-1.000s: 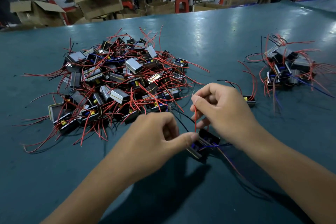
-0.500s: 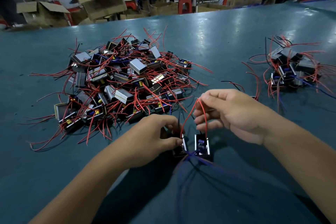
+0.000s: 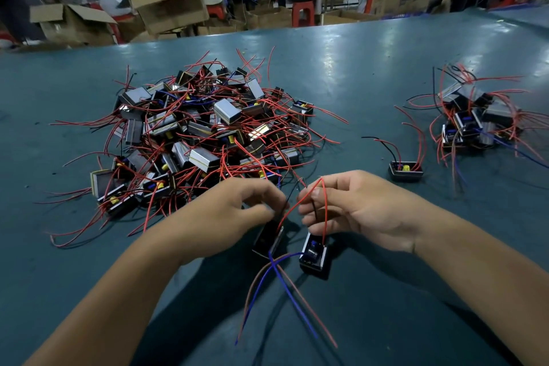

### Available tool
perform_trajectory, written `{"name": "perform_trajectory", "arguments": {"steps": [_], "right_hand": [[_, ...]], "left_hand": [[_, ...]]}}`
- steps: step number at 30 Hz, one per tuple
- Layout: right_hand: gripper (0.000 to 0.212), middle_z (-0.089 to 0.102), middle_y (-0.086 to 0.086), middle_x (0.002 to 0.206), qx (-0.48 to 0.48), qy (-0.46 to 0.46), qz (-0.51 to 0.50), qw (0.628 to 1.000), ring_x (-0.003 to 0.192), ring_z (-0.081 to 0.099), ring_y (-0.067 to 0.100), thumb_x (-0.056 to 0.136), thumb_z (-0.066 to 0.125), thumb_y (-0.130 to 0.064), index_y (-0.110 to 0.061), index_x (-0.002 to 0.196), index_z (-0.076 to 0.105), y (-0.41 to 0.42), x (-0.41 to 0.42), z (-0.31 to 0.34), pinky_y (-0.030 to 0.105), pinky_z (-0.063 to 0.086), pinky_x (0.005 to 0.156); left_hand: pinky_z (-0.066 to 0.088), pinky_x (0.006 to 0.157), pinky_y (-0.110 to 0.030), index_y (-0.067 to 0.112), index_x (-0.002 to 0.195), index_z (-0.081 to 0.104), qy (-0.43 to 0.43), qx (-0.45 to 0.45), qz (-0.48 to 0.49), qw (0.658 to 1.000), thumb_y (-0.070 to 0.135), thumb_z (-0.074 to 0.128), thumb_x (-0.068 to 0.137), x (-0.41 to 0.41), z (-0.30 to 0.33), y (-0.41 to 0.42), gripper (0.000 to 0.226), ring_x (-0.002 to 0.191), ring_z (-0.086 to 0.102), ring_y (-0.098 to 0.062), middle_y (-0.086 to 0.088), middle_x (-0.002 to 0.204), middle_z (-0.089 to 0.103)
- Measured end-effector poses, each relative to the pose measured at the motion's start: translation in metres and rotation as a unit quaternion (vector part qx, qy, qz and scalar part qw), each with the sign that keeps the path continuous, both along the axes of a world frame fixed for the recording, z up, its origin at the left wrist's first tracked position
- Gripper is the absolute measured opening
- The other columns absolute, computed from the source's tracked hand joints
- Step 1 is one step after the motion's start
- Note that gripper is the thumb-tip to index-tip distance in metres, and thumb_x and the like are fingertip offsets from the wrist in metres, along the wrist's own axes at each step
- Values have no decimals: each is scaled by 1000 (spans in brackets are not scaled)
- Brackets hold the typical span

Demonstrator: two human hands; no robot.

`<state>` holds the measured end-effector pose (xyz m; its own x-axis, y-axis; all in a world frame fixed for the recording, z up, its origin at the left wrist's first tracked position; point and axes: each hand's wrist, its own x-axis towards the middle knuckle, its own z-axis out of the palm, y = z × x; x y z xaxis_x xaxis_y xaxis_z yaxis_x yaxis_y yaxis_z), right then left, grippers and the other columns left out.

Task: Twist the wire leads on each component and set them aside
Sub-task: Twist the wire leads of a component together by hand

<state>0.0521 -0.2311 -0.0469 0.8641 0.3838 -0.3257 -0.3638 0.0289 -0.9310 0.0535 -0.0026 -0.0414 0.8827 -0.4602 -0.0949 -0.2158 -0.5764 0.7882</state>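
Note:
Two small black components hang side by side between my hands: one point(image 3: 314, 254) under my right hand, the other point(image 3: 269, 238) under my left. My right hand point(image 3: 356, 211) pinches the red wire leads point(image 3: 325, 211) that loop up from them, together with a black lead. My left hand point(image 3: 234, 214) has its fingers curled by the leads at the other component, thumb and fingertips close on a black wire. Blue and brown-red leads point(image 3: 285, 291) trail from the components toward me over the table.
A big pile of components with red leads point(image 3: 202, 134) lies on the green table point(image 3: 356, 62) ahead left. A smaller pile point(image 3: 475, 122) sits at the right, one single component point(image 3: 406, 171) near it. Cardboard boxes and seated people are beyond the far edge.
The two components have moved apart and turned, and the red leads are drawn up higher in my right hand. My left hand has shifted up to the wires.

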Motion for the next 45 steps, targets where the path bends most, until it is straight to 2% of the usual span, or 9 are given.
{"name": "perform_trajectory", "arguments": {"steps": [2, 5, 11, 17, 20, 28, 33, 40, 45], "right_hand": [[25, 71, 12, 86, 14, -6, 9, 1000, 69, 69, 14, 89, 65, -20, 2, 100, 67, 1, -1, -1, 22, 57, 59], [14, 70, 10, 83, 3, -30, 15, 999, 67, 67, 14, 91, 65, -16, -3, 93, 69, 2, -3, 0, 23, 56, 58], [26, 59, 5, 63, -50, -67, -26, 996, 55, 60, 16, 97, 60, -9, -14, 73, 69, 2, -4, 1, 24, 52, 48], [17, 65, 9, 67, -35, -123, -25, 992, 61, 65, 21, 89, 70, -14, 3, 90, 66, 4, -4, -2, 25, 56, 57], [26, 70, 13, 73, 1, -106, -28, 994, 66, 67, 25, 78, 74, -14, 7, 92, 66, 4, -5, -2, 25, 59, 63], [19, 63, -2, 65, -118, -243, 43, 962, 61, 58, 8, 95, 65, -14, -17, 78, 73, 7, -8, -1, 19, 47, 58], [11, 61, -6, 65, -114, -244, 50, 962, 63, 54, 8, 92, 70, -16, -14, 82, 74, 6, -5, -5, 25, 47, 65], [7, 65, -8, 66, -130, -277, 52, 951, 65, 56, 5, 91, 71, -21, -17, 88, 76, 3, 0, -10, 26, 48, 68], [17, 68, -7, 68, -143, -294, 37, 944, 66, 60, 4, 85, 70, -37, -22, 89, 76, 2, 2, -12, 25, 51, 69]], "left_hand": [[52, 75, -22, 22, 103, 71, -11, -70, 44, 997, 16, 65, 97, -2, -3, -13, 11, 80, 69, -7, 6, 88, 75], [57, 77, -31, 20, 104, 70, -33, -110, 58, 992, 34, 68, 89, -6, -9, -25, 21, 83, 71, -18, -2, 89, 75], [48, 62, -19, 27, 91, 73, -53, -70, 55, 995, 20, 64, 98, 0, -9, -11, 13, 65, 60, -8, 1, 72, 66], [53, 62, -38, 32, 95, 68, -115, -25, 94, 989, 38, 77, 86, 3, -7, -2, 13, 60, 61, -16, 7, 74, 67], [43, 51, -17, 39, 108, 60, -170, -4, 95, 981, 45, 81, 76, -1, -5, -5, 39, 51, 54, -4, 17, 83, 66], [39, 73, -11, 33, 121, 66, -295, 30, 4, 955, 41, 80, 79, -6, 9, -9, 45, 86, 53, 1, 21, 107, 54], [51, 83, -42, 24, 98, 76, -297, 18, -32, 954, 36, 73, 85, -5, 9, -8, 18, 100, 61, -13, 12, 102, 63], [51, 80, -37, 25, 92, 73, -285, 4, -18, 958, 26, 69, 93, -5, 11, -8, 4, 96, 60, -11, 11, 99, 60], [47, 76, -29, 26, 88, 71, -283, 7, 16, 959, 44, 58, 89, -6, 12, -9, 22, 87, 57, -9, 13, 92, 57]]}}
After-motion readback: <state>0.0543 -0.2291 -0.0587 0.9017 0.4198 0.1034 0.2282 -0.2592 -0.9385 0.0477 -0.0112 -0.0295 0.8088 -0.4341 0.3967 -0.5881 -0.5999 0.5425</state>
